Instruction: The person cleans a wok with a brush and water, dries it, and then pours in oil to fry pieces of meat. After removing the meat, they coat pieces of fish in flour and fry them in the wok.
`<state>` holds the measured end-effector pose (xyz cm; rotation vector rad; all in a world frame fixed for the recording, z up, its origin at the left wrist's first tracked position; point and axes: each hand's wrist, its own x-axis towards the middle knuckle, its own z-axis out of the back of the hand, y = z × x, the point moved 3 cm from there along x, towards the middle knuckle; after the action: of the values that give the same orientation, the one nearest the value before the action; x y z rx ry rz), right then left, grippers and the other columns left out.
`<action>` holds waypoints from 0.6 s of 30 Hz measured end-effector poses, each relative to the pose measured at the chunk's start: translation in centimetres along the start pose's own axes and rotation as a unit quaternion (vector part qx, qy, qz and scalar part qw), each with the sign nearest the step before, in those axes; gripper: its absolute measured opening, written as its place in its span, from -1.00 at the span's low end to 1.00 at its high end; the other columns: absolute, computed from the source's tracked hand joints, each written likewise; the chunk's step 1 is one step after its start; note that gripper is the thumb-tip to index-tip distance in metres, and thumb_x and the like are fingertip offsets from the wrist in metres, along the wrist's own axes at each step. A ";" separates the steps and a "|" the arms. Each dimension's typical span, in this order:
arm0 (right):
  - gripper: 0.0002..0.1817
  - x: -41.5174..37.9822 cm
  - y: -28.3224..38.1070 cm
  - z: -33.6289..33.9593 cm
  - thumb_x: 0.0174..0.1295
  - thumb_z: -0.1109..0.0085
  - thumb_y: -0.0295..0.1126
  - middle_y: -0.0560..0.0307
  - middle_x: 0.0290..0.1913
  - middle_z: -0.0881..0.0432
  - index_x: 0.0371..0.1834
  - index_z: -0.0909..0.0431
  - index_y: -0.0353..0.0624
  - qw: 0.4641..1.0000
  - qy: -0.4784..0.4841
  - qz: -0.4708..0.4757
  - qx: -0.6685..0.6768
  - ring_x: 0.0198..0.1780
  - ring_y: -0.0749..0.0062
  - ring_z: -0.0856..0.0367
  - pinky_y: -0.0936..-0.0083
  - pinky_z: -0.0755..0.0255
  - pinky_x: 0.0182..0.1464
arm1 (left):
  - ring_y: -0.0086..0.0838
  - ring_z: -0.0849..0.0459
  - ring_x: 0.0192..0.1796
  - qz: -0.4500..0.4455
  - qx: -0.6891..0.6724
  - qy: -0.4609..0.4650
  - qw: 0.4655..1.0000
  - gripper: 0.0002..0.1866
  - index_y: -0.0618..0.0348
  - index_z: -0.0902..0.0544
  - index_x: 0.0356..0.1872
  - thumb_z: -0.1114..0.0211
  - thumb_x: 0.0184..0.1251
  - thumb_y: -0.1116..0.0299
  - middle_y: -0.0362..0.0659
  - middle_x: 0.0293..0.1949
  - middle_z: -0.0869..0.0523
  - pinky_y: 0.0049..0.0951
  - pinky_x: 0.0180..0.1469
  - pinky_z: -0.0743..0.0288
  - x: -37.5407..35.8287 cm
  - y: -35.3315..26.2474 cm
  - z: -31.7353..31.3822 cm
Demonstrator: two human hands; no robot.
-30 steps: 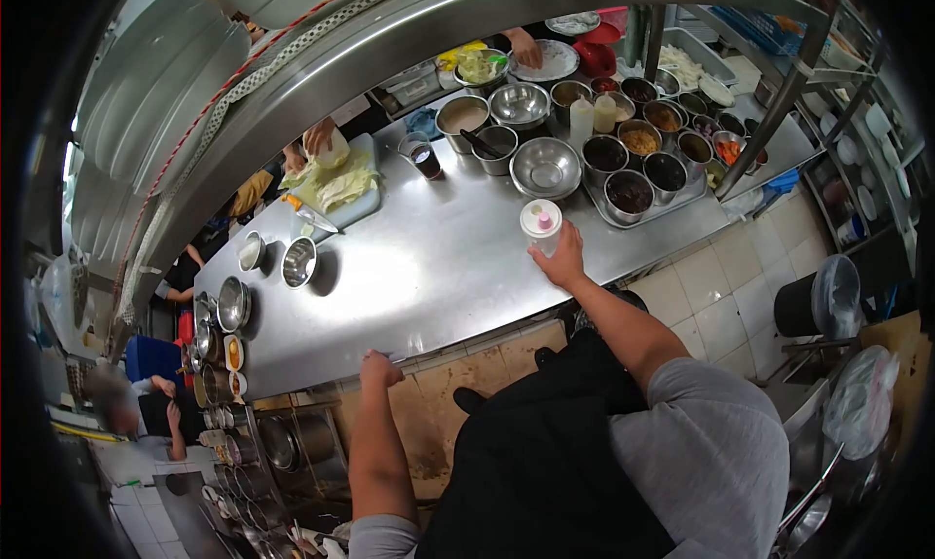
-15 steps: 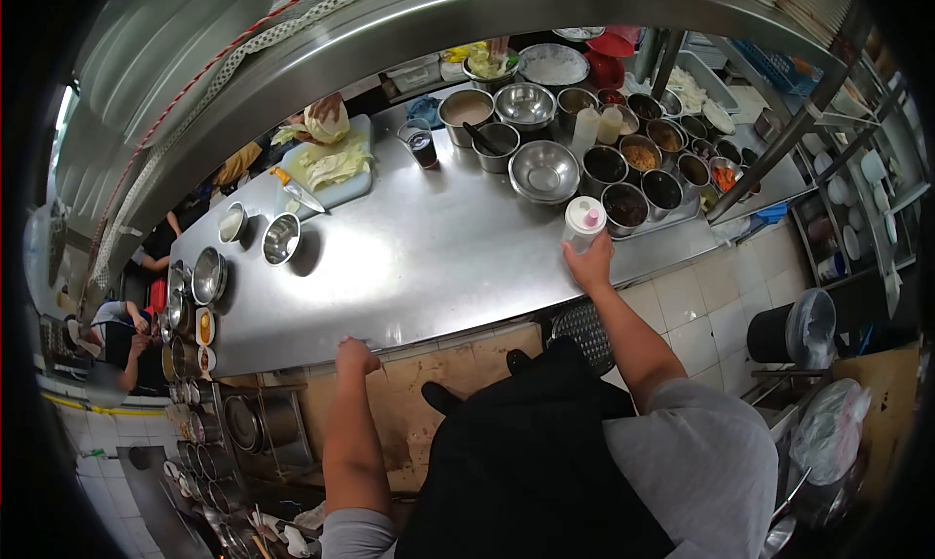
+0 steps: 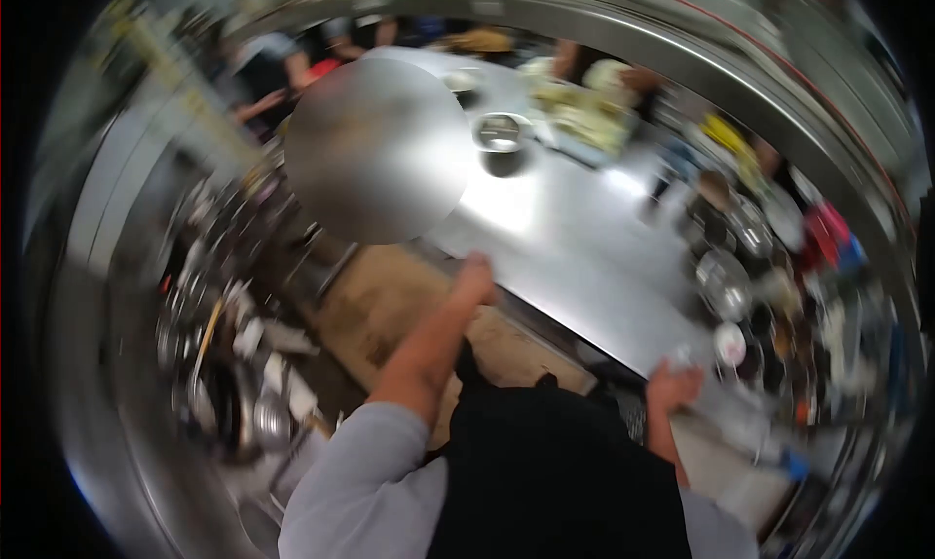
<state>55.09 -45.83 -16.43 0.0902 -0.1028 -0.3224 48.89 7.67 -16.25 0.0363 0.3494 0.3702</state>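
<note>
A long steel counter [image 3: 575, 238] runs diagonally across the blurred view, from the upper left down to the lower right. A big round steel disc [image 3: 380, 150], smooth and grey, fills the space above its near left end; what it is cannot be told through the blur. The person's black apron [image 3: 555, 471] and grey sleeves fill the bottom of the frame.

The left hand [image 3: 474, 272] rests at the counter's front edge, just below the disc, with the forearm stretched up toward it. Its fingers look curled together on the edge, though the blur hides how tightly.

The right hand [image 3: 674, 386] sits at the counter's lower right edge, closed into a loose fist. Just beside it, up and to the right, stands a white-lidded bottle [image 3: 729, 345]; whether the fingers touch it cannot be told.

A small steel bowl [image 3: 502, 132] stands farther up the counter. Pale cut cabbage [image 3: 584, 106] lies beyond it, where other people work.
</note>
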 end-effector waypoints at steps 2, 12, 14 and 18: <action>-0.01 0.5 -0.9 -2.7 0.42 -0.08 0.21 -0.37 0.63 -0.16 0.60 -0.14 -0.46 0.996 -0.073 0.032 -0.041 0.66 -0.24 -0.08 -0.20 0.01 0.59 | 0.33 -0.19 0.58 -0.029 0.075 -0.099 0.992 -0.03 0.49 -0.21 0.56 -0.35 0.09 0.31 0.31 0.57 -0.26 -0.12 0.60 -0.23 -0.7 -0.6 -3.5; 0.08 -0.6 4.2 0.8 0.20 -0.39 0.17 -0.48 0.60 -0.14 0.58 -0.19 -0.41 0.989 0.132 -0.008 -0.071 0.63 -0.36 -0.06 -0.21 -0.08 0.57 | 0.09 -0.68 0.26 0.027 -0.388 0.115 0.914 -0.30 0.32 -0.61 0.26 -0.38 0.34 -0.11 0.20 0.18 -0.72 -0.05 0.30 -0.55 -24.0 -0.2 -18.9; 0.13 -3.1 6.8 0.3 0.08 -0.54 0.08 -0.60 0.58 -0.09 0.58 -0.20 -0.38 0.937 0.273 0.216 0.011 0.62 -0.49 0.00 -0.22 -0.03 0.59 | 0.09 -0.66 0.28 0.110 -0.426 0.110 0.891 -0.29 0.32 -0.60 0.27 -0.39 0.35 -0.11 0.20 0.19 -0.72 -0.04 0.31 -0.54 -27.2 2.2 -19.3; 0.04 -7.7 16.9 -4.2 0.01 -0.61 -0.04 -0.70 0.47 -0.25 0.53 -0.33 -0.30 0.819 0.325 0.471 0.033 0.55 -0.58 -0.14 -0.19 -0.10 0.57 | 0.11 -0.65 0.29 0.214 -0.432 0.148 0.864 -0.32 0.31 -0.58 0.30 -0.42 0.35 -0.03 0.20 0.19 -0.71 0.00 0.32 -0.53 -28.2 8.1 -17.2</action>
<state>53.61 -27.10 -19.50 0.2018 0.5213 0.7219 15.55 4.60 -22.33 -0.8477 0.4525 0.9568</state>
